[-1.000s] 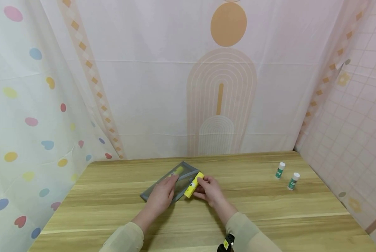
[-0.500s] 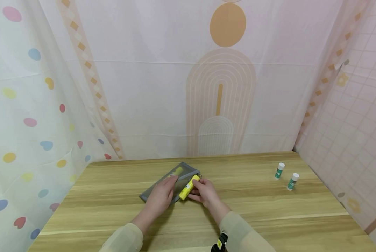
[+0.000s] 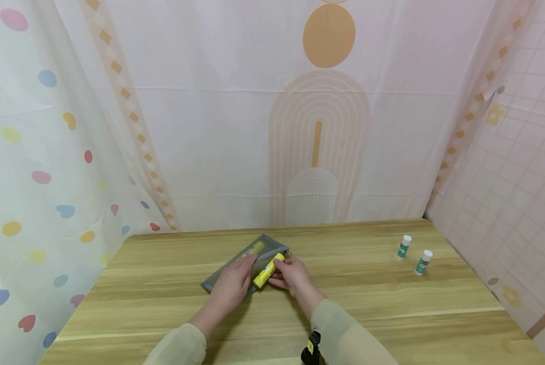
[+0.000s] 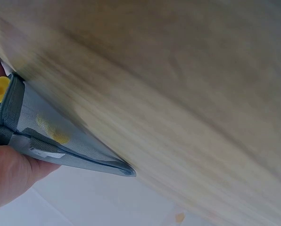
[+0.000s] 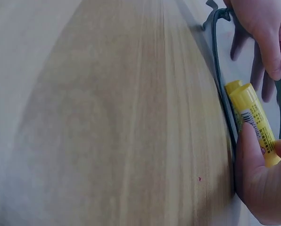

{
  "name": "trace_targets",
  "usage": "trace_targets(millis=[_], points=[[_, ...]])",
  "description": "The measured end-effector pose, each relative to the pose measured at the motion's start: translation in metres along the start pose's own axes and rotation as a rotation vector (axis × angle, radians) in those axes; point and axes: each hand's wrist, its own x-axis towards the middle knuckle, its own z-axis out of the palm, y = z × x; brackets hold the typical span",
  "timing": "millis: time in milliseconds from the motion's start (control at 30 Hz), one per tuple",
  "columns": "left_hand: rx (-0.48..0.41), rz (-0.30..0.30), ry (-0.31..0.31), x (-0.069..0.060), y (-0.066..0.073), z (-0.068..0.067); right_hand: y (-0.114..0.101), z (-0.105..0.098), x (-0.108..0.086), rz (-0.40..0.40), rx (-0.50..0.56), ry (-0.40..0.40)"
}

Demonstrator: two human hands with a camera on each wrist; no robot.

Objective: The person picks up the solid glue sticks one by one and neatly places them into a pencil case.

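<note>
A grey mesh pouch (image 3: 222,276) lies slanted on the table, gripped at its zipped edge by my left hand (image 3: 231,286); the left wrist view shows this hand (image 4: 11,172) below the pouch (image 4: 79,150). Through the mesh a yellow stick (image 3: 256,247) is visible. My right hand (image 3: 294,276) pinches another yellow stick (image 3: 268,271), slanted over the pouch's near right side. In the right wrist view, thumb and fingers hold the printed stick (image 5: 256,117) between the parted zipper edges, close against a second yellow cap (image 5: 233,86). Its lower end is partly hidden by the right hand (image 5: 263,188).
Two white-capped green glue sticks, one farther back (image 3: 404,247) and one nearer (image 3: 424,262), stand at the right of the wooden table (image 3: 391,314). Patterned curtains (image 3: 226,152) hang behind and at both sides. A black object (image 3: 311,350) is near the right sleeve.
My right hand has moved left and slightly down with the yellow stick, over the pouch's near side. My left hand has stayed on the pouch.
</note>
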Motion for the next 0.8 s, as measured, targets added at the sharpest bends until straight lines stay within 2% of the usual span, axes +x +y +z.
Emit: trace_targets(millis=[300,800], points=[[0.003,0.007,0.012,0.0008,-0.0018,0.0019,0.0010,0.0019,0.0052,-0.007,-0.064,0.057],[0.008,-0.007,-0.004,0.0005,0.0009,-0.0006,-0.0005,0.0030,0.0080,0.032,-0.053,0.048]])
